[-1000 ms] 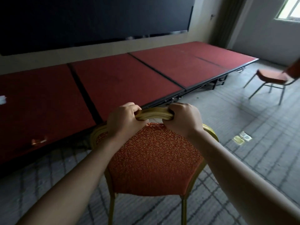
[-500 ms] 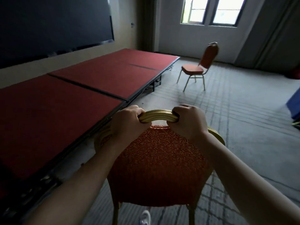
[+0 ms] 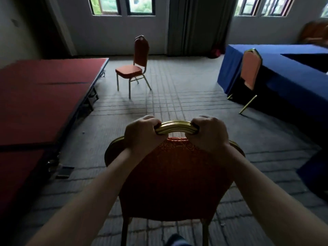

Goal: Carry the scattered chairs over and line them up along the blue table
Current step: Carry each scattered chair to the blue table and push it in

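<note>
**Both hands clamped on a chair's top rail, blue table off to the right**

Nearest the camera, the held chair fills the lower middle of the view, seen from behind: an orange patterned backrest in a gold frame, with two gold rear legs going down to the grey carpet. The left hand and right hand are both wrapped tight around the curved gold top rail, fingers curled over its far side, with a short stretch of bare rail showing between them. Whether the chair's legs touch the carpet cannot be told.

Left of the held chair runs a low red stage, its edge angling away toward the back wall.

Beyond the held chair and to its right stands the blue table, draped to the floor in blue cloth. One chair at the table sits pushed against its near long side, backrest toward the camera and a gold leg splayed out on the carpet.

Farther off, ahead and slightly left of the held chair, a lone chair stands on open carpet just beside the stage's far corner, well apart from the blue table.

Behind everything, windows and a dark curtain line the back wall.
</note>
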The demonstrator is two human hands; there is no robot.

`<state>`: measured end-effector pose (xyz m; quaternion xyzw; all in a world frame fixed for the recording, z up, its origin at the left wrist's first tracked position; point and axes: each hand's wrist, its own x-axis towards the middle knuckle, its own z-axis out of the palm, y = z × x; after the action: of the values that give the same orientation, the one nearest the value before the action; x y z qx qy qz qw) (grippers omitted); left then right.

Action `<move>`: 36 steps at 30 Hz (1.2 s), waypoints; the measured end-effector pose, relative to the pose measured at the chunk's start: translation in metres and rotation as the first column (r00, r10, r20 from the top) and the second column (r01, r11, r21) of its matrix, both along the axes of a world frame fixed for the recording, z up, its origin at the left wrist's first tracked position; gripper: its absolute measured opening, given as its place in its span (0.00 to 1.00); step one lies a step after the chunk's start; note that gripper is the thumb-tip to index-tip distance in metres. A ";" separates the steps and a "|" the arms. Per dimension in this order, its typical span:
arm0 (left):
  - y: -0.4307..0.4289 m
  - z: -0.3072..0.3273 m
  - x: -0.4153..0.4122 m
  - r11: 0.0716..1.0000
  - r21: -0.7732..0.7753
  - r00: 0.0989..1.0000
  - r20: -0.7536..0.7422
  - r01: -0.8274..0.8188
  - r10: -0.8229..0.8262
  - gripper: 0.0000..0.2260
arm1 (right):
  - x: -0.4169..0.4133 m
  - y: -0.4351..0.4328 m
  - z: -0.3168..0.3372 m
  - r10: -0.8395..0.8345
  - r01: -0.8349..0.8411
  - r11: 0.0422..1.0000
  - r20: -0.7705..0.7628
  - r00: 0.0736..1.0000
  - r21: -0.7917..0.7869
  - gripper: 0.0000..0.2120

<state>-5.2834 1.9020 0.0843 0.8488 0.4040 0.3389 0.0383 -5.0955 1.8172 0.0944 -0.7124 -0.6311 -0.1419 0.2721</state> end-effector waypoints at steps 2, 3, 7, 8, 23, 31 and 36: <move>0.028 -0.001 0.026 0.999 -0.024 1.000 -0.008 0.029 -0.029 0.07 | 0.022 0.019 -0.002 -0.046 0.046 0.999 0.002 0.999 0.016 0.12; 0.044 -0.002 0.041 0.998 -0.031 0.999 -0.013 0.045 -0.046 0.07 | 0.036 0.031 -0.003 -0.072 0.072 0.997 0.007 0.997 0.019 0.11; 0.105 -0.001 0.105 0.992 -0.016 0.992 -0.013 0.122 -0.122 0.07 | 0.094 0.082 -0.001 -0.129 0.129 0.992 0.042 0.991 0.012 0.09; 0.118 0.000 0.121 0.990 -0.017 0.990 -0.009 0.137 -0.138 0.07 | 0.109 0.092 0.001 -0.142 0.141 0.990 0.043 0.989 0.008 0.09; 0.270 0.001 0.380 0.931 -0.031 0.931 -0.031 0.363 -0.364 0.08 | 0.341 0.204 0.000 -0.307 0.307 0.951 0.018 0.951 0.023 0.04; 0.371 -0.007 0.563 0.871 -0.079 0.872 -0.038 0.484 -0.488 0.08 | 0.501 0.287 -0.007 -0.452 0.452 0.892 -0.028 0.892 -0.018 0.06; 0.420 0.000 0.676 0.808 -0.082 0.807 -0.057 0.584 -0.588 0.09 | 0.594 0.324 -0.002 -0.559 0.559 0.829 -0.026 0.829 -0.003 0.04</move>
<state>-4.6071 2.3224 0.0844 0.9433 0.1337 0.2641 0.1502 -4.5013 2.1413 0.0924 -0.8670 -0.3913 -0.2076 0.2284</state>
